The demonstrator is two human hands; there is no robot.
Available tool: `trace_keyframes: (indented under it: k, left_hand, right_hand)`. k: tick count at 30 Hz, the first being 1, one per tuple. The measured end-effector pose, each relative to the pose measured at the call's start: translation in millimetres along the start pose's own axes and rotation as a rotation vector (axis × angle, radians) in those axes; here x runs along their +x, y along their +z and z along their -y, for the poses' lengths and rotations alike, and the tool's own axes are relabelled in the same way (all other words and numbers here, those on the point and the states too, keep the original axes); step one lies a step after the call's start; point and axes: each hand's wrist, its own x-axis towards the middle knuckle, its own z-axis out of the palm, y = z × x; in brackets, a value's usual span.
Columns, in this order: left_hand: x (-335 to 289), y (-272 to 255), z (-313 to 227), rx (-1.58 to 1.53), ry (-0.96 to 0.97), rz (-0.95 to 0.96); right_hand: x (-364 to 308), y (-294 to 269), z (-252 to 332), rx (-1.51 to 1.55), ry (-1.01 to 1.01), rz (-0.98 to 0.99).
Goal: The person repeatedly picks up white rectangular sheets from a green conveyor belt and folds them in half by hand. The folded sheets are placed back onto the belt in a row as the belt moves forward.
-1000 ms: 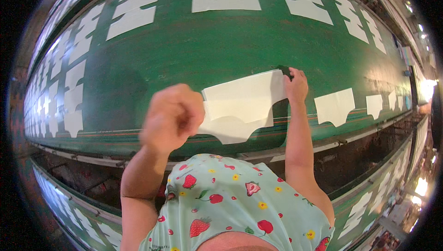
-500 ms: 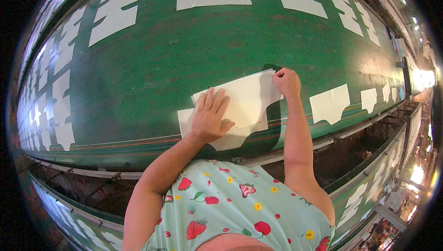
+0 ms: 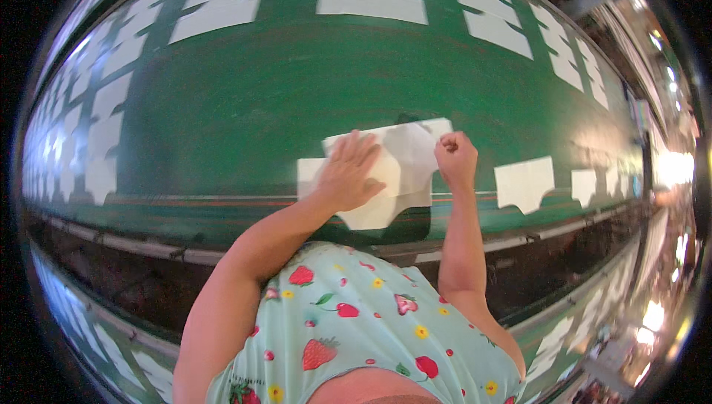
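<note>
A white cut fabric piece [image 3: 408, 159] lies on the green conveyor belt [image 3: 267, 100] in front of me. My left hand [image 3: 348, 174] presses flat on its left part, fingers spread. My right hand [image 3: 456, 158] is closed in a fist on the piece's right edge; whether it pinches the fabric or a small tool is hidden. The piece's upper right part looks folded or lifted.
More white cut pieces lie on the belt: one to the right [image 3: 525, 184], a row at the far side [image 3: 371, 3], and several down the left [image 3: 96, 137]. A dark gap and metal rail [image 3: 148, 252] run along the belt's near edge.
My left hand came down from a raised fist and now lies flat on the piece. My right hand drew back toward me and closed, and the piece's right part has shifted with it.
</note>
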Motion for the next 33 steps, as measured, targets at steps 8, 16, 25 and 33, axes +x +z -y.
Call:
trace_keyframes:
  k: [8, 16, 25, 33]
  left_hand:
    - [-27.9, -38.9, 48.2, -0.313, 0.12, -0.16]
    - [-202.7, -160.6, 107.6, -0.229, -0.146, -0.396]
    - [-392.3, -248.1, 166.8, -0.252, -0.582, -0.47]
    - [-456.2, -289.8, 260.6, -0.625, -0.78, -0.828]
  right_hand:
    - [-135.4, 62.5, 153.0, 0.666, -0.072, 0.903]
    - [-185.0, 99.4, 200.1, 0.59, -0.135, 1.193]
    - [-214.8, 150.1, 243.1, 0.703, -0.021, 1.168]
    - [-224.5, 256.5, 290.3, 0.53, -0.132, 0.63]
